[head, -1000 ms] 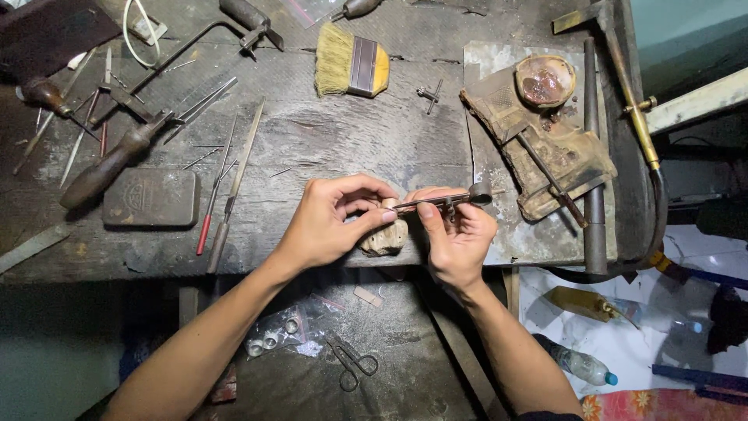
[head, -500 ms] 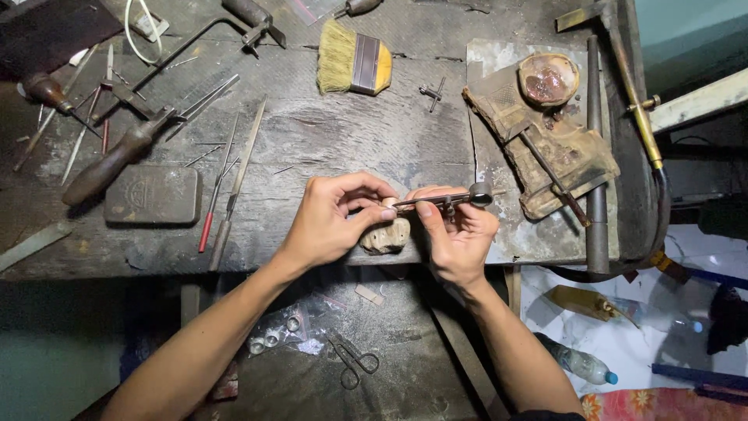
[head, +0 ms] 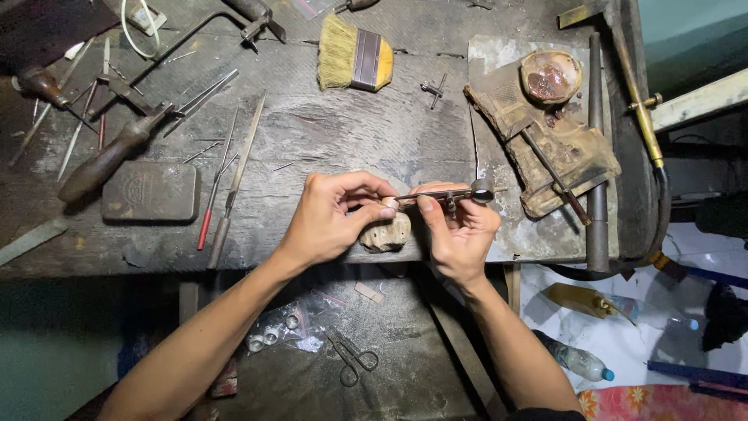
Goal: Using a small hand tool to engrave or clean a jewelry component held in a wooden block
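My left hand [head: 333, 216] and my right hand [head: 460, 228] meet at the front edge of a worn wooden workbench [head: 327, 132]. The right hand grips a slim metal hand tool [head: 448, 194] that lies level, its round end pointing right. The left thumb and forefinger pinch something very small at the tool's left tip; what it is cannot be made out. Both hands rest over a small wooden bench peg [head: 386, 232] that juts from the bench edge.
Files [head: 234, 175], a wooden-handled tool [head: 109, 156], a saw frame [head: 179, 39] and a dark flat tin [head: 149, 191] lie left. A yellow brush [head: 354, 54] sits at the back. A grimy block with a round dish [head: 549, 76] and a torch [head: 635, 86] stand right. Scissors [head: 352, 360] lie on the lower shelf.
The hands have stayed at the peg. The tool has turned slightly in the right hand, its round end now a little higher.
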